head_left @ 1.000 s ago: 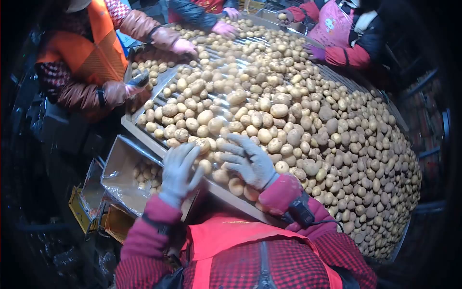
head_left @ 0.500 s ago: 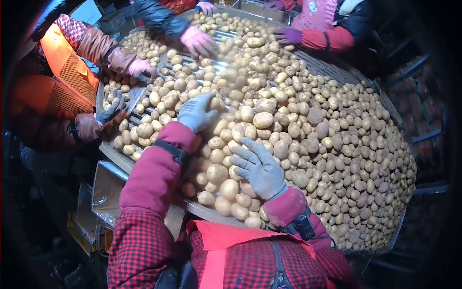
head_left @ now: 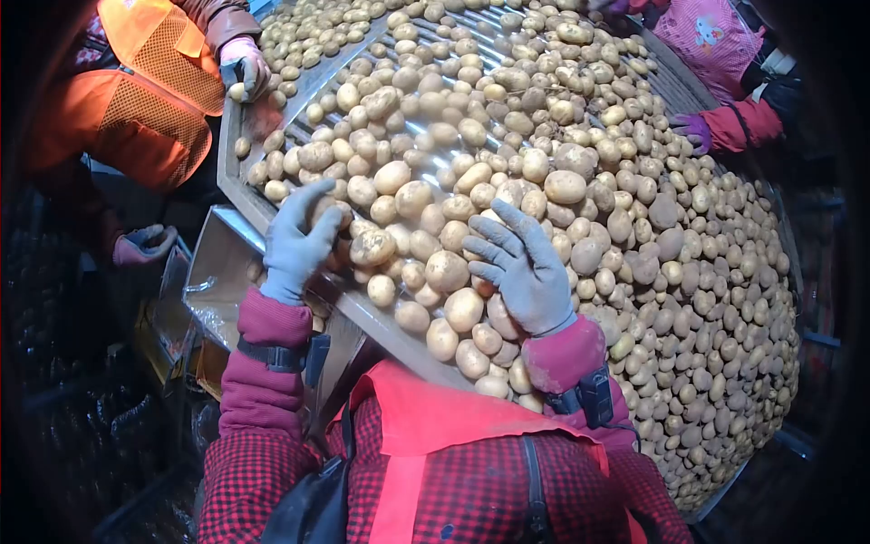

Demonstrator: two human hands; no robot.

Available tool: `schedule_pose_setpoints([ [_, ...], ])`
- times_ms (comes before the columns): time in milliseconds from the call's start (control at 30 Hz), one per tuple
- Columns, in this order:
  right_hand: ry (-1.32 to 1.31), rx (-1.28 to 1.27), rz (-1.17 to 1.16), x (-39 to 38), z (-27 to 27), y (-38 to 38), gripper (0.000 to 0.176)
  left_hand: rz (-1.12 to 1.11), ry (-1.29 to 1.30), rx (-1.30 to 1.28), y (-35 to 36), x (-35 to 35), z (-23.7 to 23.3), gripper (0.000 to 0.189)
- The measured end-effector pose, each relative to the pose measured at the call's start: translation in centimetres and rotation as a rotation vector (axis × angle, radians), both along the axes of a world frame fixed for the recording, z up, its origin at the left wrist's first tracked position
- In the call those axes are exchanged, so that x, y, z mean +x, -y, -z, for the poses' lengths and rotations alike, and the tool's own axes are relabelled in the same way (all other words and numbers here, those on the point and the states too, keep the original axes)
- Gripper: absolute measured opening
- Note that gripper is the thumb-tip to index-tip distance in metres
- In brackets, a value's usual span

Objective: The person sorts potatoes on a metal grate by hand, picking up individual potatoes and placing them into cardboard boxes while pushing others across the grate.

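Observation:
My left hand (head_left: pixel 301 240), in a grey glove, is at the near left edge of the metal sorting table (head_left: pixel 385 331). Its thumb and fingers are apart and curved against potatoes at the rim; a firm grip on any one does not show. A large potato (head_left: pixel 372 247) lies just right of its thumb. Spread and gloved too, my right hand (head_left: pixel 526 272) rests palm down over the near potatoes (head_left: pixel 464 309), its fingers pointing up and left. Potatoes of many sizes cover the table, heaped thickest on the right. Several potatoes show below the rim under my left wrist.
An open cardboard box (head_left: pixel 213 272) with plastic lining stands below the table's left edge. At the upper left, a co-worker in an orange vest (head_left: pixel 149 91) has one gloved hand (head_left: pixel 245 68) by the potatoes. Another co-worker's purple glove (head_left: pixel 693 131) touches the right edge.
My left hand has drawn back from the middle to the near left rim, with potatoes shifting toward it. My right hand stays spread. The view has shifted; the orange-vested person's lower hand has left the table.

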State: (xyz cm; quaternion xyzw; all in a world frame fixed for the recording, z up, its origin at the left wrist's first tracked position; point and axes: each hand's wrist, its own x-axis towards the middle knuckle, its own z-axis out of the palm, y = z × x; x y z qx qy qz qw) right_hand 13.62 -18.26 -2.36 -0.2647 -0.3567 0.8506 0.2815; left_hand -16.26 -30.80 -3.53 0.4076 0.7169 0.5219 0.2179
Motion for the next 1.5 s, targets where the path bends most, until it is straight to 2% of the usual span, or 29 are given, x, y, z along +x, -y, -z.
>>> schedule_pose_setpoints([
  [33,0.01,-0.015,0.013,-0.2,-0.4,0.0,0.05,0.068,-0.275,-0.133,1.3,-0.2,-0.1,0.043],
  [100,-0.015,-0.05,-0.002,-0.2,-0.1,-0.1,0.05,0.236,-0.492,-0.205,2.5,0.8,-0.6,0.043],
  [133,-0.027,-0.066,-0.009,-0.2,0.1,-0.1,0.05,0.271,-0.501,-0.373,2.6,2.4,-1.8,0.052],
  [167,-0.038,-0.097,-0.011,-0.2,0.4,-0.1,0.05,0.291,-0.665,-0.423,2.5,3.4,-1.9,0.064],
  [233,-0.059,-0.152,-0.015,-0.2,0.9,-0.2,0.051,0.291,-0.672,-0.574,1.6,4.3,-2.0,0.068],
  [333,0.017,0.019,-0.032,-0.4,1.5,0.1,0.052,0.369,-0.837,-0.751,-0.4,4.8,-3.0,0.065],
  [367,0.051,0.089,-0.033,-0.4,1.5,0.4,0.052,0.385,-0.875,-0.737,-0.8,4.7,-2.8,0.065],
  [467,-0.026,-0.048,-0.036,-0.4,1.7,0.1,0.049,0.422,-0.906,-0.715,-1.2,4.0,-1.7,0.065],
  [600,0.09,0.138,-0.025,-1.0,1.2,1.0,0.051,0.361,-0.81,-0.612,-0.1,3.5,-1.8,0.066],
  [700,0.306,0.167,-0.01,-2.7,-0.6,0.6,0.045,0.271,0.182,-0.347,1.8,2.5,-0.6,0.068],
  [767,0.419,0.548,-0.029,-5.0,-1.2,0.1,0.041,0.295,0.474,-0.151,3.5,3.1,-0.7,0.067],
  [833,0.507,1.021,-0.055,-7.8,-0.5,-1.5,0.043,0.308,0.725,0.012,5.6,4.0,-1.0,0.064],
  [933,0.968,1.581,-0.365,-11.6,0.5,-3.9,0.044,0.24,0.832,0.08,7.6,5.8,-1.1,0.062],
  [1033,1.173,1.697,-0.461,-15.0,2.7,-3.9,0.051,0.17,0.966,0.227,9.3,6.0,0.4,0.065],
  [1067,1.184,1.713,-0.393,-15.5,3.6,-3.8,0.046,0.137,1.007,0.211,9.6,5.9,0.7,0.063],
  [1167,1.121,1.711,-0.305,-15.3,4.3,-4.2,0.048,0.168,1.131,0.244,11.1,5.3,1.0,0.058],
  [1200,1.156,1.663,-0.328,-15.3,3.9,-4.2,0.048,0.113,1.089,0.258,11.6,5.1,1.2,0.058],
  [1233,1.145,1.585,-0.275,-15.3,3.5,-4.1,0.052,0.061,1.048,0.269,12.3,4.9,1.4,0.058],
  [1300,1.046,1.21,-0.185,-15.0,3.0,-3.7,0.063,-0.075,1.037,0.251,14.6,4.2,2.1,0.055],
  [1333,0.884,1.012,-0.15,-15.1,2.9,-3.2,0.062,-0.117,1.021,0.249,15.7,3.5,2.8,0.054],
  [1367,0.563,0.839,-0.174,-14.9,2.7,-2.5,0.048,-0.16,1.006,0.245,16.8,2.8,3.5,0.053],
  [1433,0.259,0.475,-0.247,-15.4,1.8,0.3,0.039,-0.296,1.01,0.252,19.0,1.9,4.6,0.05],
  [1467,0.329,0.533,-0.29,-15.6,-0.3,2.6,0.039,-0.332,1.021,0.237,19.9,1.2,5.1,0.048],
  [1500,0.214,0.444,-0.4,-16.3,-0.2,4.4,0.038,-0.355,1.035,0.219,20.6,0.4,5.6,0.046],
])
